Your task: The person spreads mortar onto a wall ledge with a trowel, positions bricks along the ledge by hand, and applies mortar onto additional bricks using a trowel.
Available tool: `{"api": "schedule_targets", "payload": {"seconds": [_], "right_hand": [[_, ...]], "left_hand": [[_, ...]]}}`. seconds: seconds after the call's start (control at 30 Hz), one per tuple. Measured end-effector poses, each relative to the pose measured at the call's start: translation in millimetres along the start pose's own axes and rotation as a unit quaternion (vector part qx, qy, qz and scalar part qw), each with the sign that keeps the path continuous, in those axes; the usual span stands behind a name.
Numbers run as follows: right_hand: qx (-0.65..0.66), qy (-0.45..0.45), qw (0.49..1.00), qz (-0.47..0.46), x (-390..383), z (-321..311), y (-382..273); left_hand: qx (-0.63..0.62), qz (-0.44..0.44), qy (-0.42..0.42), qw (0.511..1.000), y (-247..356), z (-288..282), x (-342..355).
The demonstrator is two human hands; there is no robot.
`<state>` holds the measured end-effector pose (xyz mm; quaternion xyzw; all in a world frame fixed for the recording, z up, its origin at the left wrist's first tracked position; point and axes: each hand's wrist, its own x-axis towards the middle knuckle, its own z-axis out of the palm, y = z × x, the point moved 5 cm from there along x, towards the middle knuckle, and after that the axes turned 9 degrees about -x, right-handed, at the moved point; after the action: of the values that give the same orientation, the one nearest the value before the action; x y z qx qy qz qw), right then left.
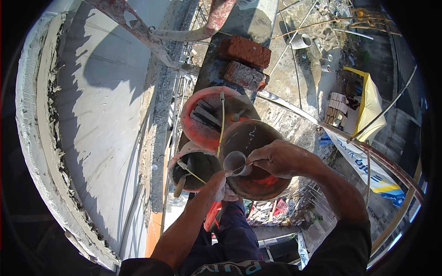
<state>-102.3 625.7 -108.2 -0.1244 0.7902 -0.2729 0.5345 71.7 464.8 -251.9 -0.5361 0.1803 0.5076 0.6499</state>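
Note:
A small clear plastic cup [235, 163] is between my hands, over a round bucket of dark liquid [251, 135]. My right hand [275, 158] is closed, its fingertips pinching at the cup's right edge, where a thin strand seems to run. My left hand [223, 186] is closed at the cup's lower left edge, with its lower fingers partly hidden. To the left stands a smaller bucket [172, 171] with a wooden handle [179, 187] sticking out. Behind it is a reddish bucket [193, 103] with dark flat pieces and a yellow-sleeved handle [222, 124].
Two red bricks [248, 51] lie on the plank [215, 69] beyond the buckets. A pale plastered wall [110, 83] rises at left. Rusty scaffold tubes [138, 34] cross the top, and another pole [350, 137] curves at right. Far below is ground with rubble and a yellow tarp [370, 103].

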Motion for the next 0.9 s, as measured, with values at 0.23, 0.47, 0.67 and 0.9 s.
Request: {"api": "schedule_targets", "payload": {"seconds": [0.23,0.47,0.67,0.9], "right_hand": [[0.005,-0.079,0.997,0.025,-49.3,22.7,12.3],[-0.056,-0.109,0.990,0.066,-130.5,37.2,38.7],[-0.095,0.089,0.980,0.150,-199.2,-7.3,72.2],[-0.063,0.296,0.903,0.304,-211.1,-119.1,99.6]], "left_hand": [[0.031,0.048,0.040,0.998,-25.0,6.7,13.1],[0.435,0.363,0.147,0.811,-44.3,37.6,38.0],[0.361,0.313,0.117,0.870,-5.2,142.6,-8.3],[0.276,0.426,-0.041,0.861,56.1,197.2,-65.2]]}}
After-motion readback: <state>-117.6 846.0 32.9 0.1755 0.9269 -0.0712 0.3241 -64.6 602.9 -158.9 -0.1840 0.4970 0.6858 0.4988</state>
